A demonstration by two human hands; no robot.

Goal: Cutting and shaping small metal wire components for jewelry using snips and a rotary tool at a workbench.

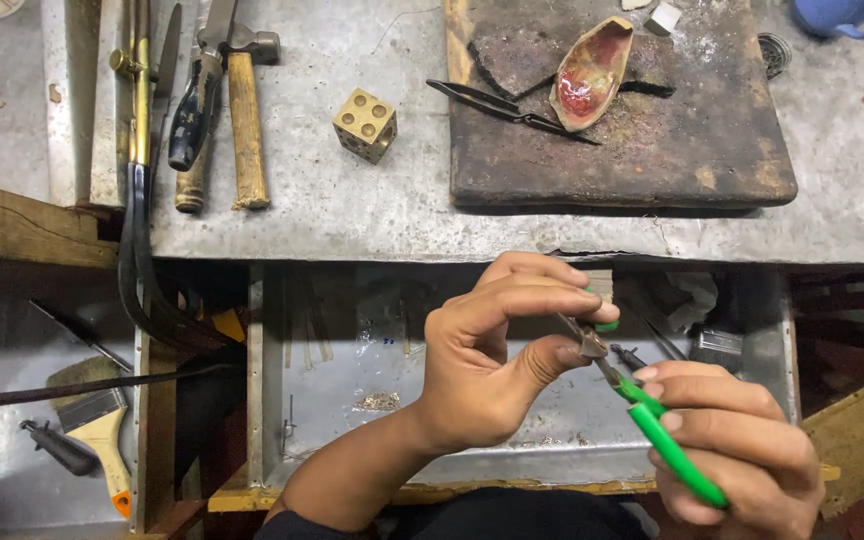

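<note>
Green-handled pliers (652, 425), right hand (742, 450), left fingertips (567, 352)

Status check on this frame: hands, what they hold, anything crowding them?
Right hand gripping green-handled pliers. Left hand pinching at the plier tips; the piece there is too small to tell. Both over the open metal drawer; nothing crowding them.

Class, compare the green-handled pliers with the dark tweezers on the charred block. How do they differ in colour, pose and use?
The green-handled pliers have bright green grips; the dark tweezers are black all over. The pliers are held in the right hand, with the left hand at their jaws; the tweezers lie untouched on the charred block. The pliers are over the open drawer; the tweezers are up on the bench. Both are slim gripping tools.
</note>
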